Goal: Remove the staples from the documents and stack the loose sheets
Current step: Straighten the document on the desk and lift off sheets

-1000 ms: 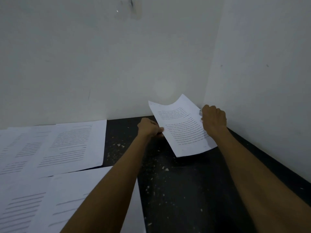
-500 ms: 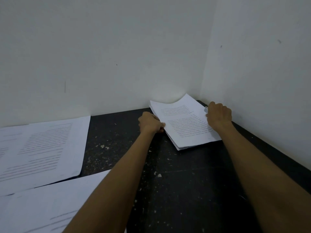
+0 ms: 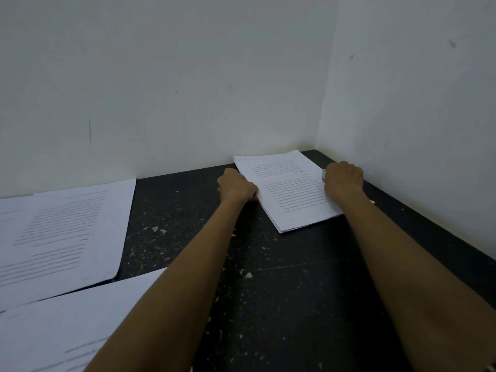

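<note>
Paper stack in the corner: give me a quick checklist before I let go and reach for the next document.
1. Stack lying flat on the table: ok.
2. Stack edges squared: not ok, lower sheets show along the near edge.
3. Left hand free of the top sheet: cannot tell, its fingers are hidden at the stack's left edge.
4. Right hand holding the small metallic tool: ok.
5. More documents waiting on the table to the left: ok.
6. Staples on those documents: cannot tell.
</note>
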